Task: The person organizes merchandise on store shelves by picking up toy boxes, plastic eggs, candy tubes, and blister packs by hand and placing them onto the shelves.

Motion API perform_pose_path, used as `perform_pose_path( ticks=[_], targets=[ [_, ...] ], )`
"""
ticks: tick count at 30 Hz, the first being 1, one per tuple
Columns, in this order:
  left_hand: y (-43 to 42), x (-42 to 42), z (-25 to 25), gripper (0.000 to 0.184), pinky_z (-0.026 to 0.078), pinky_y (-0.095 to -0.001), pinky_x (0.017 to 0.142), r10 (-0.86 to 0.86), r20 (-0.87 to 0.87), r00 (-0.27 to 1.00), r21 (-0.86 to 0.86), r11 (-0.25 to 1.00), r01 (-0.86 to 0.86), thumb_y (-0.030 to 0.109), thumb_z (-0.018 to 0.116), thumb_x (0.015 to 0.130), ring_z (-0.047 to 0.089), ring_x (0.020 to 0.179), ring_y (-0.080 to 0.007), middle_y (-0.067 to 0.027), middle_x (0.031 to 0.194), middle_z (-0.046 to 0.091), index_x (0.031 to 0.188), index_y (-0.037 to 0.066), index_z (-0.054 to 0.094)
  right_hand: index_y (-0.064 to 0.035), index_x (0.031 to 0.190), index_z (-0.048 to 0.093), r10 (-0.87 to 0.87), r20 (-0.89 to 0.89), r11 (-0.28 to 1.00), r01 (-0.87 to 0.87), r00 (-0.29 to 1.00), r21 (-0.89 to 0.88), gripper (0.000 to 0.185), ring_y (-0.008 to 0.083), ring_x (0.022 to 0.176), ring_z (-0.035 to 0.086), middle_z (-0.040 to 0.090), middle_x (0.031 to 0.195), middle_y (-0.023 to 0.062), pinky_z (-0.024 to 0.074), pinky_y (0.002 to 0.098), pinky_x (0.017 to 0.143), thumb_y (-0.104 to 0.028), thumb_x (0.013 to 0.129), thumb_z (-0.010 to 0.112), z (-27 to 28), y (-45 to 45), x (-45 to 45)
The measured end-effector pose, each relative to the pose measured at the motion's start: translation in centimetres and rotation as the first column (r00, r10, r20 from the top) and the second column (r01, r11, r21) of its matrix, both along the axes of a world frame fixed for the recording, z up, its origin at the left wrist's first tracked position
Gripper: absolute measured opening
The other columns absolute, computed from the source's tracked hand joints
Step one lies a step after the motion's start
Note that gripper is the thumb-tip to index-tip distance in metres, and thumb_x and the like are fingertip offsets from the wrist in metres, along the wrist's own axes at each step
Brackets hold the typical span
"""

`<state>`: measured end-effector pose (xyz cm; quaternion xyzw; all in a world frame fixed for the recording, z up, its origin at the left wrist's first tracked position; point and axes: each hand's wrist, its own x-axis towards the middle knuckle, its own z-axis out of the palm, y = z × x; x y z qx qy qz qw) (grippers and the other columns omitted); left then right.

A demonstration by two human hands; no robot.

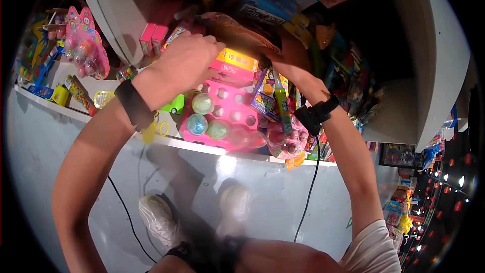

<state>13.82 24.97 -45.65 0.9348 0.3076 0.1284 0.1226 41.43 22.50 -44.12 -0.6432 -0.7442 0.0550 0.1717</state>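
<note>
My left hand (pixel 189 56) is closed, with curled fingers at the left end of a pink and yellow box (pixel 236 64) in the head view. The box sits at the back of a pink holder (pixel 230 96) with round holes. Several clear capsule-like balls (pixel 203 103) rest at the holder's left and front. My right hand (pixel 289 55) reaches into shadow beside a rounded, brown-orange striped thing (pixel 242 30); its fingers are dark and hidden. Below the right wrist lie a purple box (pixel 267 96) and a slim green package (pixel 282 102).
A white shelf edge (pixel 101 121) runs in front of the goods. Pink egg-filled packaging (pixel 85 45) stands at left, near a white upright panel (pixel 108 10). Another panel (pixel 444 55) rises at right. Black cables (pixel 309 192) hang from the wrist straps.
</note>
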Motion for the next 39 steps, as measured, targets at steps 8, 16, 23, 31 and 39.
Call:
perform_pose_path(
  ticks=[8,16,23,31,39],
  targets=[
    [-0.2,-0.1,0.5,0.06,0.046,-0.0429,0.1,0.001,-0.014,1.0,-0.037,0.999,-0.001,0.019,0.08,0.079,0.059,0.116,-0.0325,-0.014,0.122,0.062,0.133,0.003,0.059,-0.0022,0.129,0.056,-0.08,-0.161,0.964,0.117,0.984,0.24,0.05,0.04,0.111,0.066,0.068,0.117,0.0222,0.0519,0.0409,0.092,-0.023,0.088,0.076,4.0,-2.2,-1.9],
    [-4.8,-2.7,5.7,0.084,0.047,-0.049,0.106,0.334,0.785,0.521,-0.6,0.62,0.506,0.04,0.08,0.084,0.045,0.14,-0.0314,-0.0147,0.145,0.05,0.148,0.001,0.042,-0.0013,0.127,0.056,-0.076,-0.274,0.93,0.168,0.959,0.327,0.047,0.0334,0.107,0.067,0.067,0.116,0.0209,0.0512,0.0383,0.092,-0.011,0.086,0.077,5.7,-7.5,-3.2],
    [-9.9,-2.7,6.2,0.042,0.053,-0.0447,0.097,0.928,0.352,0.118,-0.516,0.088,0.852,0.022,0.06,0.099,0.063,0.118,-0.0216,-0.0088,0.13,0.064,0.137,0.006,0.052,0.0011,0.108,0.064,0.228,0.109,0.817,-0.251,0.968,0.519,0.042,0.0355,0.1,0.064,0.067,0.111,0.0173,0.0497,0.0483,0.09,-0.011,0.072,0.081,3.9,-14.5,-4.7],
    [-12.8,-2.1,3.4,0.035,0.05,-0.0379,0.101,0.962,0.217,0.169,-0.653,0.014,0.758,0.004,0.058,0.098,0.063,0.117,-0.0191,-0.0072,0.128,0.065,0.133,0.004,0.056,-0.0021,0.114,0.064,0.185,0.08,0.88,-0.201,0.98,0.43,0.053,0.0362,0.11,0.06,0.064,0.125,0.0171,0.0479,0.0512,0.099,0.008,0.062,0.068,2.4,-19.0,-4.4],
    [-14.6,-1.7,2.9,0.039,0.049,-0.0398,0.103,0.967,0.174,0.186,-0.736,0.002,0.677,0.015,0.055,0.105,0.062,0.118,-0.0187,-0.0069,0.134,0.061,0.142,0.005,0.047,-0.0012,0.13,0.061,0.18,0.056,0.924,-0.188,0.982,0.334,0.067,0.0365,0.117,0.057,0.06,0.137,0.0176,0.0472,0.0477,0.099,0.012,0.064,0.065,3.8,-20.0,-5.4]
  ],
)
